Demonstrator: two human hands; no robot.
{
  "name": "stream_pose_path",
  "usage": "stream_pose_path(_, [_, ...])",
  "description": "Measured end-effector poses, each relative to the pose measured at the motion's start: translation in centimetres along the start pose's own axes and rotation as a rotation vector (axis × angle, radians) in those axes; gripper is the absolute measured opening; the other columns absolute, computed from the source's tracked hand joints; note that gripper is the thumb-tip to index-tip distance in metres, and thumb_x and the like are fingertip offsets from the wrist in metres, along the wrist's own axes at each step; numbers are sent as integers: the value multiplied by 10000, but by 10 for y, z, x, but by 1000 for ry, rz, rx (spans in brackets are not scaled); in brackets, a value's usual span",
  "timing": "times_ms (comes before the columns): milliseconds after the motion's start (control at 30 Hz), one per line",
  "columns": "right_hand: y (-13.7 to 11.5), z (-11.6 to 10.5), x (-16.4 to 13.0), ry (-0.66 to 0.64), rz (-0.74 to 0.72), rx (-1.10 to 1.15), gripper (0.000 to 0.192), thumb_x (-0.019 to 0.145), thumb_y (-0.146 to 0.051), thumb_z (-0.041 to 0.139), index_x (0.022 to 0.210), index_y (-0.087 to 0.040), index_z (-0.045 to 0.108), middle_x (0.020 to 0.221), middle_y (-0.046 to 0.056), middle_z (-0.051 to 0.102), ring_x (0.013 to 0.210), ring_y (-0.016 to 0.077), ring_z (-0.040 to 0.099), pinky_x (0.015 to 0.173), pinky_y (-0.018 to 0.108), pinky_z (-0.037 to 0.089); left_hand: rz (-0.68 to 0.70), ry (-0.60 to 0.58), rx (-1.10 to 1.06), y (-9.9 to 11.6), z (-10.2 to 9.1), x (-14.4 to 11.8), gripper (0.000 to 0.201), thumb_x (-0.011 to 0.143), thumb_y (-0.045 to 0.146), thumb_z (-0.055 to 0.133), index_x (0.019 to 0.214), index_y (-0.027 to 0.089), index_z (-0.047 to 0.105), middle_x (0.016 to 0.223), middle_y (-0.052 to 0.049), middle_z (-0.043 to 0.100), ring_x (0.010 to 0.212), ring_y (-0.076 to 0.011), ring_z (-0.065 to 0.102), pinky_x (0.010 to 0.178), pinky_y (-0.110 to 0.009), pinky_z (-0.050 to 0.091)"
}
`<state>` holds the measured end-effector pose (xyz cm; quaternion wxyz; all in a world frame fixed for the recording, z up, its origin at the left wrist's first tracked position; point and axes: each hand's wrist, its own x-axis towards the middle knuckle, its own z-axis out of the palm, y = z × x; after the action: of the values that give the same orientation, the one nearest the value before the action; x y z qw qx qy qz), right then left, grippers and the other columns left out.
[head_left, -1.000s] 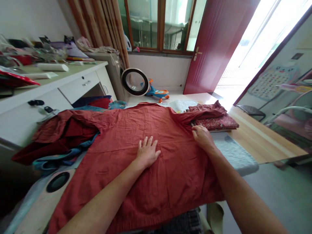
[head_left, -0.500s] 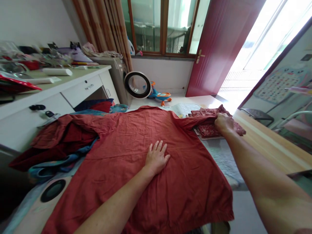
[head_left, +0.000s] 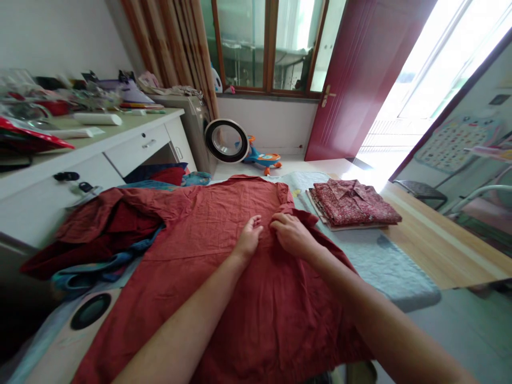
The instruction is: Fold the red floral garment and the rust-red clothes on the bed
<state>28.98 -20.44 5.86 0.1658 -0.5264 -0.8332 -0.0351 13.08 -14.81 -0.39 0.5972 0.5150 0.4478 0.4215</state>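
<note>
A red long-sleeved jacket [head_left: 224, 240] lies spread out with its back up, collar at the far end. My right hand [head_left: 291, 232] is closed on the jacket's right-side sleeve, which is folded inward over the back. Just to its left, my left hand [head_left: 248, 236] hovers at or rests on the middle of the back, its fingers loosely bent and holding nothing. The other sleeve [head_left: 112, 213] lies bunched at the left. To the right sits a folded red patterned garment [head_left: 356, 201] on a small stack.
A pale blue cloth [head_left: 384, 266] lies under the clothes, over a wooden board [head_left: 436, 237]. On the left stands a cluttered white desk [head_left: 120, 144]. Behind are a washing machine with its round door [head_left: 226, 140] open, a blue and orange ride-on toy [head_left: 264, 158] and a red door [head_left: 352, 80].
My right hand has brought the sleeve leftward from above the folded garment onto the jacket's back. My left hand has shifted slightly up and turned from lying flat to loosely bent.
</note>
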Motion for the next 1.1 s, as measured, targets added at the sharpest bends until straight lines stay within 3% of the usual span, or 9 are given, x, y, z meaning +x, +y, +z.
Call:
stream_pose_path(133, [-31,11,-25,-177,-63,275,215,833,-81,537,978,-181,659,1149,85,625,1003,182,606,882,284,465,-123,-42,-157,3,-5,-3,378,893,386,520,1241,241,546,1221,-88,607,1031,-187,621,868,-330,519])
stream_pose_path(233, [-32,3,-44,-91,-9,410,215,845,-74,517,963,-194,651,1022,55,664,909,162,624,810,261,469,-56,-191,-29,2,2,-8,429,885,326,513,1300,218,521,1209,-96,618,1082,-205,606,973,-382,474])
stream_pose_path(300, [-23,-7,-57,34,97,414,194,879,-101,497,954,-203,645,954,43,673,866,161,621,795,262,460,135,-281,168,1,11,-11,515,812,220,556,1325,218,519,1306,-94,567,1216,-229,532,1074,-409,397])
stream_pose_path(433, [9,-23,-95,179,467,139,155,918,-193,479,938,-197,633,942,70,666,879,201,610,828,302,438,498,-409,770,0,30,-19,802,650,131,663,1414,268,463,1535,-83,327,1413,-316,289,1172,-470,254])
stream_pose_path(533, [28,-26,-131,118,688,-140,204,891,-220,511,1042,-143,626,1037,141,655,987,261,589,898,351,409,488,-398,1082,-3,38,-25,893,666,141,678,1487,270,353,1556,-113,281,1359,-348,372,1114,-479,344])
stream_pose_path(667, [33,-23,-163,-85,829,-247,238,899,-302,517,1035,-135,619,993,149,659,961,266,602,860,344,402,426,-262,1209,-5,42,-21,752,777,103,553,1483,252,343,1374,-127,510,1146,-283,570,973,-407,462])
stream_pose_path(800, [27,-27,-169,-213,872,-181,189,880,-353,538,871,-174,596,901,120,651,882,252,604,773,326,391,343,-182,1066,1,39,-3,480,766,31,492,1210,184,593,1110,-118,664,1000,-239,636,886,-333,485])
stream_pose_path(900, [23,-36,-169,-259,830,-58,157,835,-340,573,766,-203,538,860,81,629,830,219,583,723,296,371,261,-117,785,6,34,12,314,749,42,520,1002,184,639,951,-82,702,915,-219,649,859,-322,493])
stream_pose_path(1100, [8,-50,-175,-327,813,142,209,810,-304,565,983,-206,499,887,53,649,809,206,579,660,274,334,170,-1,116,10,24,27,207,750,174,568,954,186,602,878,-20,704,816,-174,641,818,-328,527])
